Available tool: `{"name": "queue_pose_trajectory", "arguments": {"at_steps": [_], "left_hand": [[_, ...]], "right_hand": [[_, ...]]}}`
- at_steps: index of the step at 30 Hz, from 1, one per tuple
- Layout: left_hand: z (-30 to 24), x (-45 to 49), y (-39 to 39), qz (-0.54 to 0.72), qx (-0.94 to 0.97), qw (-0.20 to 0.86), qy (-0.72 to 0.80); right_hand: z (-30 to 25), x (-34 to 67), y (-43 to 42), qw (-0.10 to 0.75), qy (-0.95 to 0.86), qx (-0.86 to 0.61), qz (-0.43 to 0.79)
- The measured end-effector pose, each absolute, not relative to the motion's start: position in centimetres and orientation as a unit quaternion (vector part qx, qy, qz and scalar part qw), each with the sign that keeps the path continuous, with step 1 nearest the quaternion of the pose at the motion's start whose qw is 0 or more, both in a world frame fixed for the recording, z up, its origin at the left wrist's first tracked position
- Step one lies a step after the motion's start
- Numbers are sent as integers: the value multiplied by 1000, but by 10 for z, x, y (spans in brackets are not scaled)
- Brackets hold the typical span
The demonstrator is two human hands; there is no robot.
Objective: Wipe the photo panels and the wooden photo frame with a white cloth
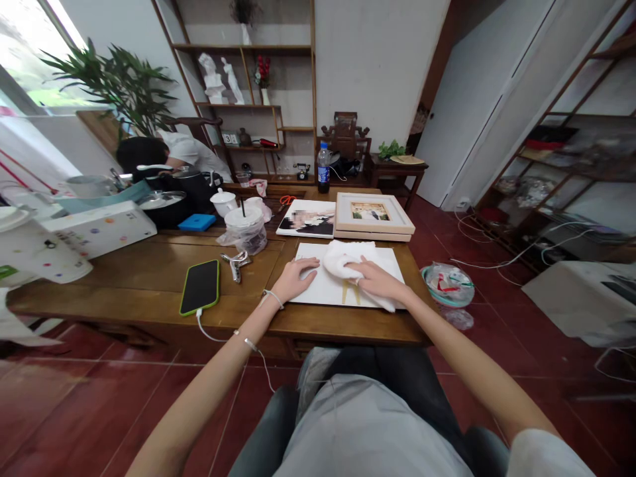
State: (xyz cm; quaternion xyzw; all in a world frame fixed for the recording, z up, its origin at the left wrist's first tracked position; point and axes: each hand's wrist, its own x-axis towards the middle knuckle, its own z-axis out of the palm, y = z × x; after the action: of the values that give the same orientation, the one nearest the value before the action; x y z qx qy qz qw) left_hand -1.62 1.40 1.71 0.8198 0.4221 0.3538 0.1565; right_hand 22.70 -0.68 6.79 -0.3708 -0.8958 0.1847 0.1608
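Note:
A flat white board (322, 293) with yellowish marks near its front edge lies on the wooden table. My right hand (371, 277) grips a bunched white cloth (342, 257) and presses it on the board. Fingers extended, my left hand (297, 278) rests flat on the board's left edge, holding nothing. Just behind the board are a printed photo panel (309, 218) and a pale picture frame (400, 211), which sits on top of another frame-like piece.
Left of the board lie a phone (200, 286) on a white cable, a metal piece (236, 265) and a bagged cup (246, 228). Orange scissors (287, 199) and a bottle (323, 169) stand farther back. A bin (450, 285) is on the floor at right. Another person (191, 149) leans over at the far left.

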Motion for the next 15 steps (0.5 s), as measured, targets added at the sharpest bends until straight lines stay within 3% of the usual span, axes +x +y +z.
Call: {"name": "queue_pose_trajectory", "arguments": {"at_steps": [4,15], "left_hand": [[17,-16,15,352,818,160,426],[16,-16,15,355,820,155,421]], "right_hand": [[75,217,24,184,-877,-404,183],[83,214,9,96,-923,-350,127]]}}
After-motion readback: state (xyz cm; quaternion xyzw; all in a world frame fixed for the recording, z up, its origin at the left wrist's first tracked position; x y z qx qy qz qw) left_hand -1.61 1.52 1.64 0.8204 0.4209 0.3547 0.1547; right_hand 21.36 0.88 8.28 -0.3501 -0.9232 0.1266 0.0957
